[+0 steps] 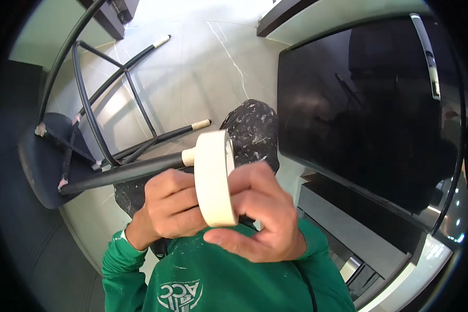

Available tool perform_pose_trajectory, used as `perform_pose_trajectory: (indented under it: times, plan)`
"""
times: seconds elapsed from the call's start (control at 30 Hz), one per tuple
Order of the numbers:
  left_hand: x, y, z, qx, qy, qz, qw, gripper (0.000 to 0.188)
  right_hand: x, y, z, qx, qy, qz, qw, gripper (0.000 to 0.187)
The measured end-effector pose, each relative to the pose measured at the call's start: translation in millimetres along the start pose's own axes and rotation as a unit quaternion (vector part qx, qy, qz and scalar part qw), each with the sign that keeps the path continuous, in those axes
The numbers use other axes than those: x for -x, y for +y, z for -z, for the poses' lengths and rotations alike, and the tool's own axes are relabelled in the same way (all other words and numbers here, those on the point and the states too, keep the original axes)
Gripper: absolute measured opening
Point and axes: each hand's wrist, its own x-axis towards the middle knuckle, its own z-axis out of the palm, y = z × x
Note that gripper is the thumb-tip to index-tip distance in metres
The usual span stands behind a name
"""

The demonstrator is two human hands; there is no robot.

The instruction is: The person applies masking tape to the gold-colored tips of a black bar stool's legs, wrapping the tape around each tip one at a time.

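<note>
A roll of cream masking tape (213,182) stands on edge between my hands, its wide outer face toward me. My right hand (265,216) grips the roll from the right, with fingers at its inner opening and the thumb stretched below it. Curled at the roll's left side is my left hand (174,205), just under a black metal stool leg (135,171); whatever its fingertips hold is hidden. Cream tape (189,157) wraps that leg near its end, partly behind the roll. The stool lies on its side, its dark seat (41,166) at the left.
Two other stool legs have taped ends, one upper (162,41) and one lower (201,125). A large glossy black panel (359,114) fills the right side, above a grey ledge (348,223). My paint-spattered dark trouser leg (252,125) is beyond the roll, over pale tiles (203,67).
</note>
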Motion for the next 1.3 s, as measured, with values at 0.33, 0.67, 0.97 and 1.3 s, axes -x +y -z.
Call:
perform_pose_trajectory:
  times: [0.33,0.67,0.97,1.3]
  plan:
    - [-12,-10,28,0.038,-0.151,0.235,0.960,0.060,26,2,1,-0.012,0.023,0.015,1.000,0.026]
    - [-27,-25,-10,0.177,-0.050,0.398,0.899,0.027,-86,9,32,-0.170,-0.112,-0.100,0.974,0.037]
    - [-40,-34,-15,0.178,-0.124,0.504,0.836,0.022,-119,41,32,-0.144,-0.107,-0.101,0.979,0.033]
    - [-42,-37,-22,0.223,-0.068,0.522,0.820,0.022,-132,50,22,-0.195,-0.099,-0.099,0.971,0.033]
